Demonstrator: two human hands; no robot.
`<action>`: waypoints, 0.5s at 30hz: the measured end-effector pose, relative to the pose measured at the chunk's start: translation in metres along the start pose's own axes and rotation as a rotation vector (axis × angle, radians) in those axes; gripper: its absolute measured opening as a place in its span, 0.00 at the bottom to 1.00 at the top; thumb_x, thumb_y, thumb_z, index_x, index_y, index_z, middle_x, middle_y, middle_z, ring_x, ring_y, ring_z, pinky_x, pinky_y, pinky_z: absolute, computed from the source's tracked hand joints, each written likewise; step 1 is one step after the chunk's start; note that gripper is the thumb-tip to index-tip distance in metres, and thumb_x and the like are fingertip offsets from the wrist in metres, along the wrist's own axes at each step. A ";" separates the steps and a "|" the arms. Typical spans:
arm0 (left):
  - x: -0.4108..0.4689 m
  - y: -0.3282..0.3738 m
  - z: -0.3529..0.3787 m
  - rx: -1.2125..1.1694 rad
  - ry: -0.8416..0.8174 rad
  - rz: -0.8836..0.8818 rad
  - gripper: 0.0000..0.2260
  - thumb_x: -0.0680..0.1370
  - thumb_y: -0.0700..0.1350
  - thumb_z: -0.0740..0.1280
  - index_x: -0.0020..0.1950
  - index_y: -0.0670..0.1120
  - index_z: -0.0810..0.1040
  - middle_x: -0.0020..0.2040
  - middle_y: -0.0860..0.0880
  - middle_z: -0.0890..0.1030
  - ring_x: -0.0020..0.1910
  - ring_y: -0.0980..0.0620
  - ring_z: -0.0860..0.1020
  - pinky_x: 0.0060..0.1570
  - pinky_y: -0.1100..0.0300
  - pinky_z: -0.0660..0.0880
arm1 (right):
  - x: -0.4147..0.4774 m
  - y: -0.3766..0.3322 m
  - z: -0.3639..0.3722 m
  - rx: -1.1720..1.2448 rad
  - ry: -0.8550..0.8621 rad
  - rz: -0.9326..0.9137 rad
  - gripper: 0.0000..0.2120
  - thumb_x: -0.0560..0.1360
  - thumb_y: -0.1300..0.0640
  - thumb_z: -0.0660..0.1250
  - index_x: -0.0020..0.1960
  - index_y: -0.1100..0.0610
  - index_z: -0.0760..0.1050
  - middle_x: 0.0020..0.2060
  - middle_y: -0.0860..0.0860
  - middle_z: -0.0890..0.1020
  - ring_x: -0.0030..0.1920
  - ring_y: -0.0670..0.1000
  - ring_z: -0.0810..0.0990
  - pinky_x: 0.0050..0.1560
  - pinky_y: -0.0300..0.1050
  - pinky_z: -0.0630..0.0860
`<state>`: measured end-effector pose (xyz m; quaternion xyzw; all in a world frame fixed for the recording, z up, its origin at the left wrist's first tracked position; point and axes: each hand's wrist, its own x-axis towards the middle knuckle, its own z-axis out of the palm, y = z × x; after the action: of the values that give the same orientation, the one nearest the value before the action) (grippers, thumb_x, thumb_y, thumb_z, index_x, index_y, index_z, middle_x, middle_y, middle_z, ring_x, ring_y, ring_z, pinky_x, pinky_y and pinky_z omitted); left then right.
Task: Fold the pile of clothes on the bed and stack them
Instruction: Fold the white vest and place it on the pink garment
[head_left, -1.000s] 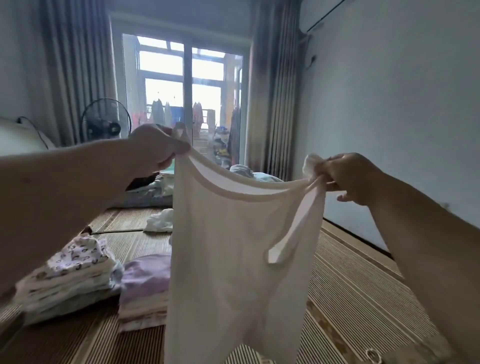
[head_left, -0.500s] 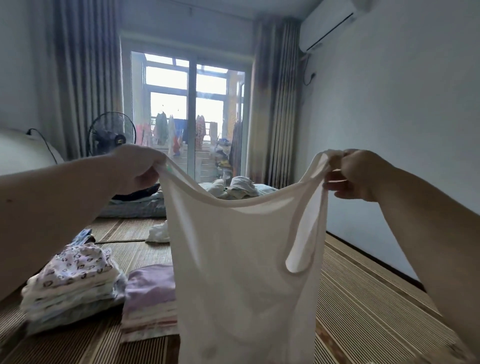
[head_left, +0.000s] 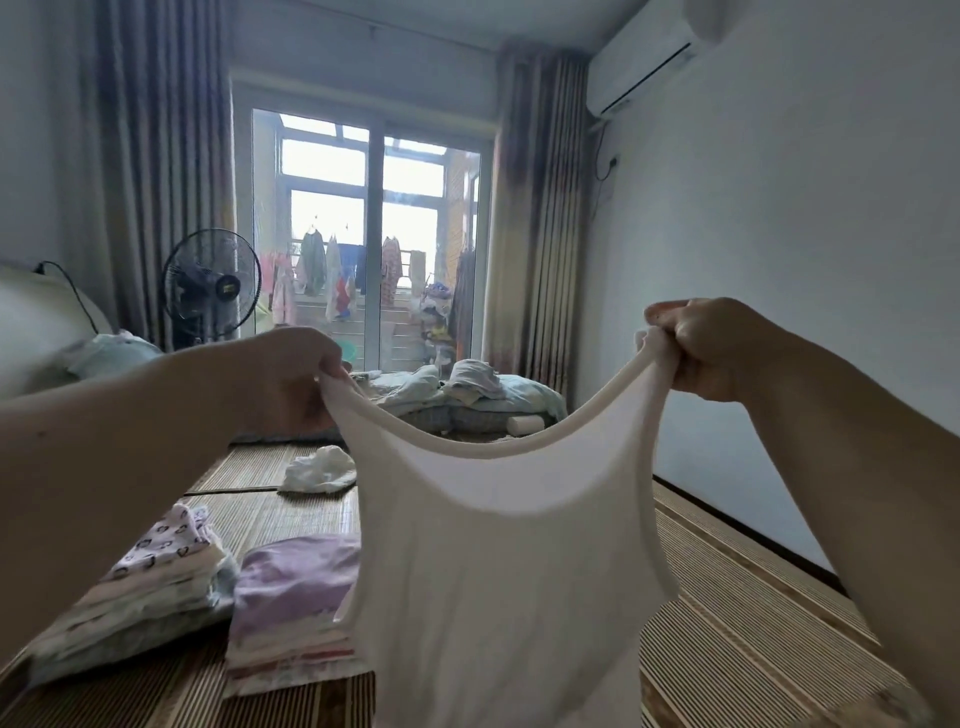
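Vest (head_left: 498, 571) hangs above the bed (head_left: 737, 644), long axis running 12 to 6 o'clock. Left hand (head_left: 291, 379) and right hand (head_left: 717, 348), well apart and level, each pinch one strap. Folded stacks (head_left: 156, 592) lie at 8 o'clock, nearer the left hand.

Home bedroom: bed (head_left: 727, 649), curtains (head_left: 540, 208).

Two hands show: left hand (head_left: 291, 379) and right hand (head_left: 711, 348). One white vest (head_left: 498, 571). Two folded piles near left: patterned stack (head_left: 156, 582), lilac stack (head_left: 291, 597). One crumpled garment (head_left: 319, 469), one far heap (head_left: 467, 387), one fan (head_left: 210, 288).
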<state>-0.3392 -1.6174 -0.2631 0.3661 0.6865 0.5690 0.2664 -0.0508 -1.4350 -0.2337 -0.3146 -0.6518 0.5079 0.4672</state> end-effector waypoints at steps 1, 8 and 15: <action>0.002 -0.004 -0.001 -0.103 0.014 -0.042 0.07 0.77 0.35 0.56 0.53 0.41 0.69 0.37 0.47 0.72 0.35 0.53 0.70 0.32 0.63 0.65 | 0.000 -0.001 -0.002 -0.009 0.000 -0.005 0.07 0.80 0.64 0.58 0.50 0.61 0.75 0.34 0.55 0.76 0.25 0.48 0.77 0.27 0.41 0.77; 0.023 0.001 0.015 -0.312 0.030 0.069 0.23 0.79 0.37 0.47 0.34 0.57 0.72 0.35 0.59 0.67 0.23 0.60 0.68 0.28 0.71 0.62 | 0.005 -0.004 -0.019 0.046 -0.044 -0.052 0.08 0.76 0.62 0.67 0.55 0.63 0.76 0.41 0.55 0.80 0.31 0.46 0.82 0.30 0.41 0.79; 0.016 0.005 -0.014 0.267 0.162 0.314 0.13 0.72 0.31 0.70 0.55 0.39 0.82 0.37 0.46 0.78 0.28 0.54 0.74 0.24 0.66 0.71 | 0.004 -0.005 -0.044 -0.268 -0.175 -0.176 0.23 0.70 0.72 0.67 0.63 0.58 0.74 0.55 0.54 0.77 0.51 0.55 0.79 0.43 0.41 0.81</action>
<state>-0.3585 -1.6126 -0.2545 0.4536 0.7095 0.5350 0.0676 -0.0108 -1.4167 -0.2261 -0.2705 -0.7768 0.3992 0.4050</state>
